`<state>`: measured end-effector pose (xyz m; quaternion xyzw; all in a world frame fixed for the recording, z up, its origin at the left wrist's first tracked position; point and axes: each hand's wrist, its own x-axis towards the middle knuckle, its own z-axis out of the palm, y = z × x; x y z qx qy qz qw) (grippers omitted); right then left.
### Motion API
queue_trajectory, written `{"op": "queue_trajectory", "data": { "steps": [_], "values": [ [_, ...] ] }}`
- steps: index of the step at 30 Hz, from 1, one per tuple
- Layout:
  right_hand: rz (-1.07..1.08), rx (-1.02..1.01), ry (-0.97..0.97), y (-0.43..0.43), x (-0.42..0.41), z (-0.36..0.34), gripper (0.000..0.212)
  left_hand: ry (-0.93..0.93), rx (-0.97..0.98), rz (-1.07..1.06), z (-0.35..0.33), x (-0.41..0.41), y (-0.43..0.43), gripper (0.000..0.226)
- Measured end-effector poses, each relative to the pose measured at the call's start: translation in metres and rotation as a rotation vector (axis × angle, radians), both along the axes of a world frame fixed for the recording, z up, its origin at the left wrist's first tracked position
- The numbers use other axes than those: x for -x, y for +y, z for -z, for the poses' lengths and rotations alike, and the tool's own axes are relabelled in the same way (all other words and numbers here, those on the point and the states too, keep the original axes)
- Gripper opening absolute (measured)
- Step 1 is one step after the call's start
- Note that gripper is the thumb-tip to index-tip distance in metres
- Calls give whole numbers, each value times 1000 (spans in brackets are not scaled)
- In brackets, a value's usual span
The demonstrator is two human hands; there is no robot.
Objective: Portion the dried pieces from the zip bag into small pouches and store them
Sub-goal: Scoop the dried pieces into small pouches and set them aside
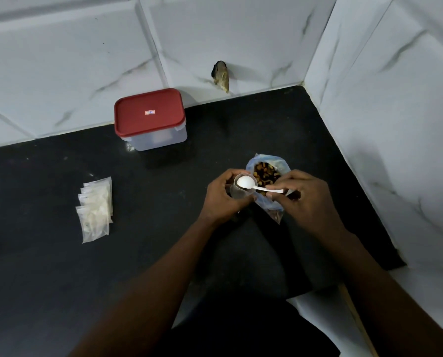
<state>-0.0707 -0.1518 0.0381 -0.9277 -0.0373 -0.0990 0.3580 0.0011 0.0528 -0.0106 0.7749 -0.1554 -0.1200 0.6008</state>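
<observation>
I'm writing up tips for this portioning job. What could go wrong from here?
The white spoon is turned over the narrow mouth of the small pouch held in the left hand, so pieces could miss it and land on the black counter. The zip bag stands open right under the right hand, and a nudge might tip it and spill it.

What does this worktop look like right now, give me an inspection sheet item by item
Surface: black countertop, in a tiled corner.
Job's things: open zip bag of dried pieces; stack of pouches at left; red-lidded container, shut, by the wall.
Clutter: nothing seen.
Hands: left hand grips a small pouch; right hand pinches a white spoon over its mouth.
Cables: nothing seen.
Surroundings: marbled wall tiles, one broken patch.
</observation>
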Motion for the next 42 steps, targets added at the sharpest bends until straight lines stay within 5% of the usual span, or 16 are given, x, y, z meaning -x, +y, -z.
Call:
{"op": "queue_trajectory", "data": {
  "steps": [6, 14, 18, 22, 27, 35, 42],
  "values": [
    [20, -50, -86, 3, 3, 2, 22, 24, -5, 2, 2, -2, 1, 49],
    [437, -840, 351, 0, 3, 4, 14, 31, -25, -1, 5, -3, 3, 50],
    [552, -540, 319, -14, -3, 15, 12, 58, -33, -19, 10, 0, 6, 51],
    [419, -196, 225, -20, -8, 20, 16, 73, -62, -16, 15, 3, 7, 52],
    [301, -43, 162, -15, -12, 24, 14, 108, -92, -5, 17, 3, 7, 52],
    [331, -71, 272, 0, -14, 27, 14, 153, -134, 45, 20, 1, 7, 47],
    [461, -418, 527, -1, -18, 25, 7, 148, -134, 65, 20, 0, 6, 47]
  ]
}}
